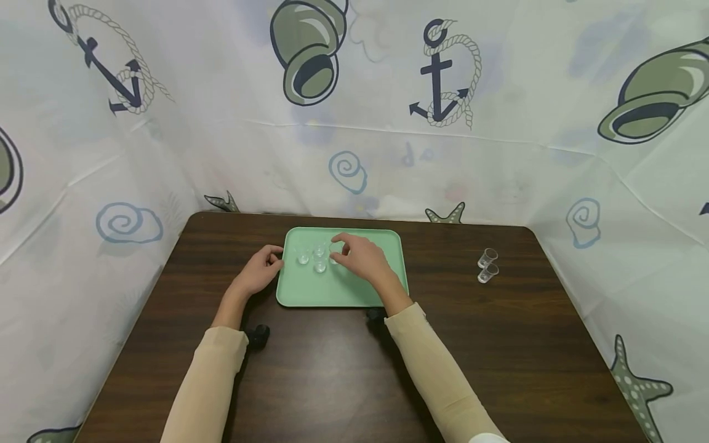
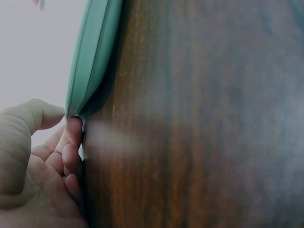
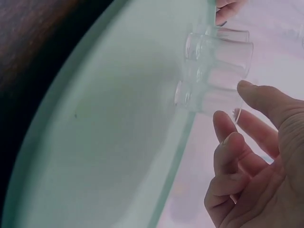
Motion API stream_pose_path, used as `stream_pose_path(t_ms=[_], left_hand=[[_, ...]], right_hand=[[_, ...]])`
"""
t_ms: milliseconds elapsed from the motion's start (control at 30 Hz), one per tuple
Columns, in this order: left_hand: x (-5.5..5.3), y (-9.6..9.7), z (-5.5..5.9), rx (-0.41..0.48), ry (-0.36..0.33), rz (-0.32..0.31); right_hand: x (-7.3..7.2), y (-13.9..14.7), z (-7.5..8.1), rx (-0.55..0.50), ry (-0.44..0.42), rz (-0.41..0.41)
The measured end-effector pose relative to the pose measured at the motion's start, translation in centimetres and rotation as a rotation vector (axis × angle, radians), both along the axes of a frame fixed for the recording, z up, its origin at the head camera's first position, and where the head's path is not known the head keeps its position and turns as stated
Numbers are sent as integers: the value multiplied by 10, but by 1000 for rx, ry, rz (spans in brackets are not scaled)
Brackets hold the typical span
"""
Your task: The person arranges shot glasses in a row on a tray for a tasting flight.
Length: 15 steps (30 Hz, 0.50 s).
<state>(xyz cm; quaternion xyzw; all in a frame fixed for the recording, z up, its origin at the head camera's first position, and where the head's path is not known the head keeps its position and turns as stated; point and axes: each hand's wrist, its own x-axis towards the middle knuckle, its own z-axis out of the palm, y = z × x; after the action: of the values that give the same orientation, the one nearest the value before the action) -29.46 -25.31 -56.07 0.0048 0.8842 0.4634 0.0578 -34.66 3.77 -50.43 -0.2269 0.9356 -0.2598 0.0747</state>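
Note:
A light green tray [image 1: 343,295] lies on the table, with several small clear shot glasses [image 1: 319,266] standing grouped on its left half. My left hand [image 1: 260,269] holds the tray's left edge, thumb at the rim and fingers against its outer side, as the left wrist view shows. Over the tray, my right hand [image 1: 362,257] has thumb and index finger on opposite sides of the rim of one shot glass [image 3: 209,99]. Its other fingers are bent beside that glass. More shot glasses [image 3: 232,53] stand right behind it in the right wrist view.
Two more clear shot glasses [image 1: 488,272] stand close together on the right side of the dark wooden table [image 1: 310,381]. A white cloth with sea motifs [image 1: 376,166] hangs behind and beside the table.

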Motion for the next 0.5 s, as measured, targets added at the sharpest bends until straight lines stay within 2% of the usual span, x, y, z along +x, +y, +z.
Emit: stream_pose_path(t_ms=[267,500], left_hand=[[-1,1,0,-12,1,18],[-1,-1,0,-18,-13,-12]], right_hand=[[5,11,0,-41,-34,-16],[13,26,8,-148,66,-60]])
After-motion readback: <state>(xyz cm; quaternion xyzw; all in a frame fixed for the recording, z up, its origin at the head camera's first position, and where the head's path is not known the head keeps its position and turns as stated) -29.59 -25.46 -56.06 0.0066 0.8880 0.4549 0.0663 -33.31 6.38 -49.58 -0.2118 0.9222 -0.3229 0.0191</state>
